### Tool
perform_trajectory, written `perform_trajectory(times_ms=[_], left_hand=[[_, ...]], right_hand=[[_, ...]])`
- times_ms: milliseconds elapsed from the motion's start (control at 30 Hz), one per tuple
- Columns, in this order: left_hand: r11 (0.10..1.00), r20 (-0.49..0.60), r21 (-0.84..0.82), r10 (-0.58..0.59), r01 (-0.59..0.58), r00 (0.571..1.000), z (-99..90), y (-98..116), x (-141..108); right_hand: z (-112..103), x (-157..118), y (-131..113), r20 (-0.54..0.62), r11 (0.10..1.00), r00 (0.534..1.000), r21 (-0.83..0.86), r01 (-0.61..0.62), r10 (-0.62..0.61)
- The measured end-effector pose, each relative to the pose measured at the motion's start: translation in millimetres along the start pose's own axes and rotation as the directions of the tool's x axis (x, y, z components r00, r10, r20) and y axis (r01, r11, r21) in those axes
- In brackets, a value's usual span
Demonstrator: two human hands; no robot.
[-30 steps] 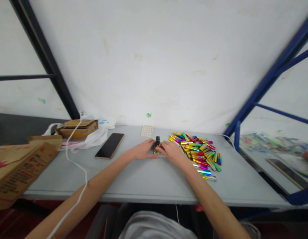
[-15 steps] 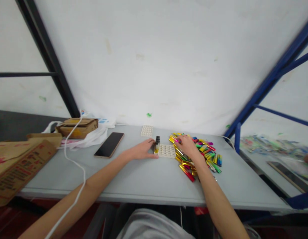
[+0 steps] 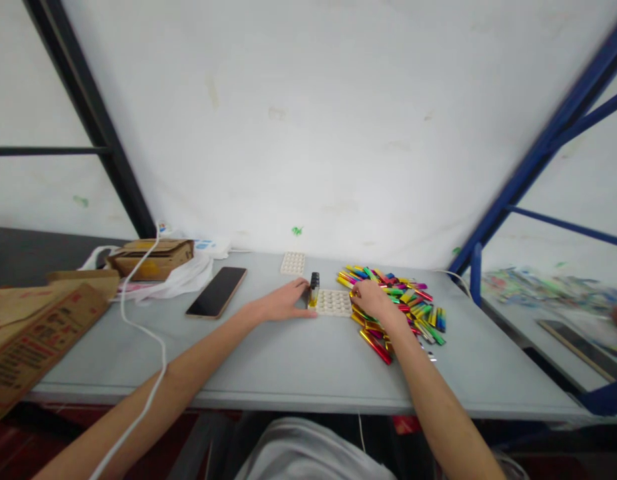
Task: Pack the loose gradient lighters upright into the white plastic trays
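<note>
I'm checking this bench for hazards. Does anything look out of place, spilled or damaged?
Nothing looks plainly damaged. The white cable appears to cross the left forearm and might snag. The larger cardboard box, far left, seems to jut past the table's front edge. The shiny pieces lie jumbled by the right hand, though not clearly spilled.

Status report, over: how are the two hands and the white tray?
Left hand: thumb and fingers spread, at left end of white tray. Right hand: at tray's right end, grip unclear. Shiny pile crowds that end.
</note>
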State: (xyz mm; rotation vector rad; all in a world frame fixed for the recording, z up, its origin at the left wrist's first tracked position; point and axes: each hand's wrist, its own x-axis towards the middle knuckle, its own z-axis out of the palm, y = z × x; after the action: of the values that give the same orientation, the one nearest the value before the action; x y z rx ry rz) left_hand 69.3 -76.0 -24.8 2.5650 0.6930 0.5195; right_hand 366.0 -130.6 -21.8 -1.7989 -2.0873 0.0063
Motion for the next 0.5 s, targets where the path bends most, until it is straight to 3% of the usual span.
perform_trajectory(times_ms=[100,200,300,400,500], left_hand=[[1.0,0.007,0.008,-0.001,0.001,1.0,0.0,0.2,-0.1],[1.0,0.01,0.009,0.002,-0.002,1.0,0.2,0.6,0.1],[1.0,0.011,0.011,-0.006,0.006,1.0,0.5,1.4,0.4],[1.0,0.021,0.013,-0.018,0.017,1.0,0.6,2.1,0.3],[1.0,0.03,0.011,-0.026,0.025,0.999,0.6,1.9,-0.5]], right_hand=[[-2.7,1.7,0.2,0.052,0.997,0.999,-0.068,0.018,-0.014],[-12.6,3.6,-1.4,-0.134,0.999,0.991,0.04,-0.007,0.012],[-23.1,4.8,-6.0,-0.307,0.952,0.942,0.305,-0.037,0.135],[-26.0,4.5,-14.5,-0.267,0.751,0.929,0.66,-0.017,0.255],[-22.1,3.5,-25.9,-0.121,0.413,0.935,0.91,-0.03,0.335]])
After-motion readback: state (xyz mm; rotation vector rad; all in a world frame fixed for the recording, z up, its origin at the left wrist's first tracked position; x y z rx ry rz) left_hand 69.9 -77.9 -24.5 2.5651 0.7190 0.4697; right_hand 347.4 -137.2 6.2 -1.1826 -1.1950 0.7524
